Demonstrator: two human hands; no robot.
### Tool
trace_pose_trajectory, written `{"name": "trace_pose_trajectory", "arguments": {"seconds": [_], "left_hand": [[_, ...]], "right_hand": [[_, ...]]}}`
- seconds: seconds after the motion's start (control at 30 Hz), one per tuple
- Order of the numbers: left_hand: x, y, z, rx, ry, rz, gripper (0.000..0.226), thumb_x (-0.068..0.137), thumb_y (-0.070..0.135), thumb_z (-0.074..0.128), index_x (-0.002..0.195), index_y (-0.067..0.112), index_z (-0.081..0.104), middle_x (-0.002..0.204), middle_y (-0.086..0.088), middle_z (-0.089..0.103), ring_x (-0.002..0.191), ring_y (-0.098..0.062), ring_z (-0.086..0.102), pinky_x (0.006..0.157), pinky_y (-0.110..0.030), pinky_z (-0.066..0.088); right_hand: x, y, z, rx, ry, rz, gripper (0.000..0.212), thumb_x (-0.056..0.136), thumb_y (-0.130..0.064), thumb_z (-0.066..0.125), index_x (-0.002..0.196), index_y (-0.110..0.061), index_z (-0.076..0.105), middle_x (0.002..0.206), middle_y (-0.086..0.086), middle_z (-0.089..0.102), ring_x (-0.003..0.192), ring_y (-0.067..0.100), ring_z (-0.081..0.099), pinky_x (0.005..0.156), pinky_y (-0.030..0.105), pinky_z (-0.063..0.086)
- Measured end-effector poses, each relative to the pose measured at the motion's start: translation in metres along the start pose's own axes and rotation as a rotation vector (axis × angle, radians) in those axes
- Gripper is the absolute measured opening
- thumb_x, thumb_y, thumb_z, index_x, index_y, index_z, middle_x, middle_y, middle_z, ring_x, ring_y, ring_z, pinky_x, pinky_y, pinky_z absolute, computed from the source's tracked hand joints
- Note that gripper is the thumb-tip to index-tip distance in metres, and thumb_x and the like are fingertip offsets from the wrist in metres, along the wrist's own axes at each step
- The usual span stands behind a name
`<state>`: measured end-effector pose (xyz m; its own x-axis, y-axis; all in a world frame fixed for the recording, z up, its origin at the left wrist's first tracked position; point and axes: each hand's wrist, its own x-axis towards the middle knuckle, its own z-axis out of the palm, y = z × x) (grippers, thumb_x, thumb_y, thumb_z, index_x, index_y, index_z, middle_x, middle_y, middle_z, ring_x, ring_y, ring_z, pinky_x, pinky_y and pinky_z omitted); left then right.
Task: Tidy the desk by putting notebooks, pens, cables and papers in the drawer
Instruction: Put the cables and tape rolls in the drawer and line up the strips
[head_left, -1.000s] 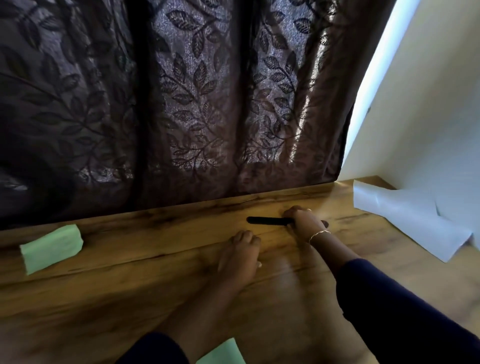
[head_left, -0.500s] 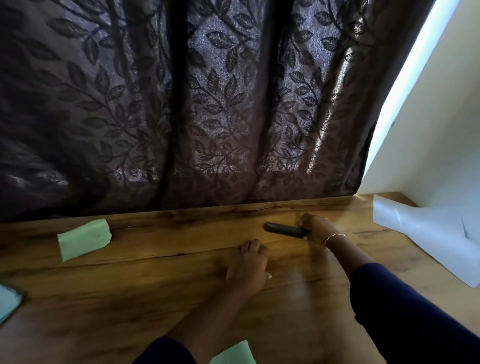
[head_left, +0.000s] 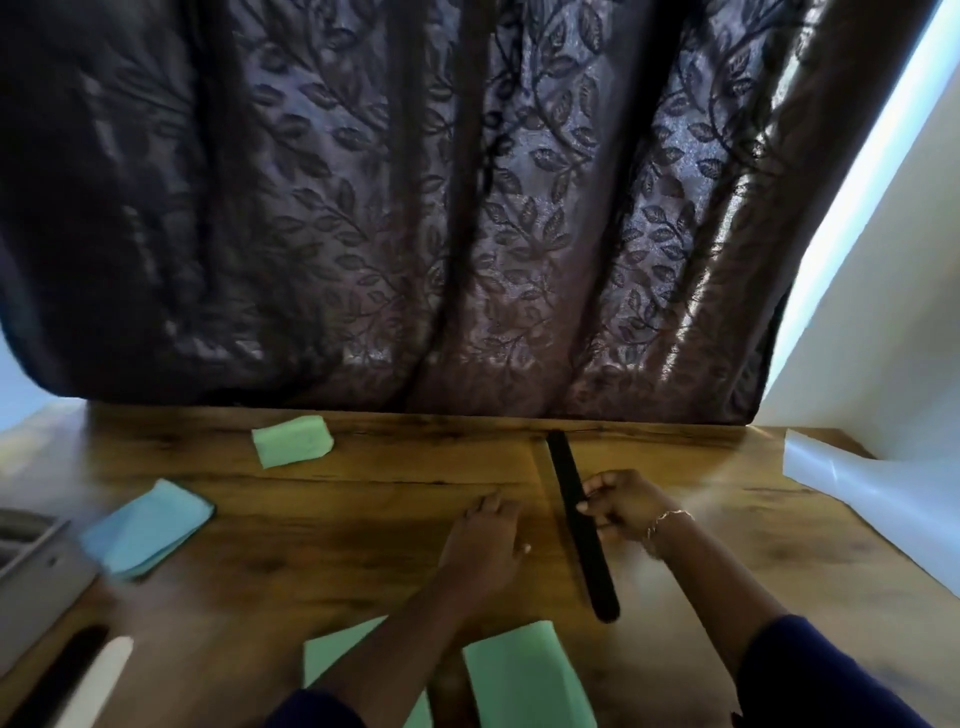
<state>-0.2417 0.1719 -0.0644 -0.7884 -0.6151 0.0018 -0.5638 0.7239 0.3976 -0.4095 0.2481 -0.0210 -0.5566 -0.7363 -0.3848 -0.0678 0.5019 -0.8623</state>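
Purple-brown curtain (head_left: 467, 208), leaf pattern, covers the whole back. Its hem meets the far edge of the wood-grain desk (head_left: 322, 525). A white sheet (head_left: 872, 499) lies curled at the desk's right side, below a white wall. There is a grey object (head_left: 41, 571) at the left edge, too blurred for me to name.

Papers: a blue folded paper (head_left: 145, 530) on the left. The far green paper (head_left: 293, 448) lies close to the curtain hem. At the near edge the left green paper (head_left: 332, 660) sits partly under the left forearm, and the right green paper (head_left: 524, 680) is just beside it. A white stick (head_left: 98, 675) lies at the near left corner, smeared.

Task's thing as I read it is a long flat black strip (head_left: 582, 525), matte, rounded at the near end. It runs almost front to back, far end close to the hem, near end just short of the right green paper.

The right hand (head_left: 623, 506) grips the strip a little above its middle, fingers curled round it. I cannot tell whether the strip is off the wood. The left hand (head_left: 483, 545) lies palm down on the desk, fingers loose, just left of the strip and apart from it. The hands are near each other, with the strip between them. A thin bracelet (head_left: 667, 522) is on the right wrist.

Bare wood shows between the strip and the white sheet, and between the blue folded paper and the left hand.
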Motion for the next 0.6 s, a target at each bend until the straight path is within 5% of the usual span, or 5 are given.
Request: {"name": "trace_pose_trajectory", "arguments": {"seconds": [0.47,0.6], "left_hand": [[-0.196,-0.148,-0.06,0.078,0.099,-0.204,0.034,0.086,0.011,0.045,0.12,0.009,0.047,0.127,-0.007,0.047,0.112,-0.027,0.048,0.089,-0.034,0.037],[-0.243,-0.195,-0.072,0.079,0.137,-0.245,0.047,0.091,0.013,0.042,0.138,0.012,0.035,0.144,-0.006,0.036,0.125,-0.022,0.04,0.099,-0.028,0.033]], "right_hand": [[-0.113,-0.012,0.244,0.199,-0.275,0.075,0.02,0.084,0.013,0.053,0.092,-0.005,0.054,0.076,0.007,0.059,0.071,0.019,0.058,0.062,0.031,0.051],[-0.14,-0.013,0.306,0.188,-0.271,0.114,0.022,0.085,0.014,0.05,0.086,-0.007,0.052,0.074,0.005,0.054,0.071,0.016,0.055,0.061,0.03,0.05]]}}
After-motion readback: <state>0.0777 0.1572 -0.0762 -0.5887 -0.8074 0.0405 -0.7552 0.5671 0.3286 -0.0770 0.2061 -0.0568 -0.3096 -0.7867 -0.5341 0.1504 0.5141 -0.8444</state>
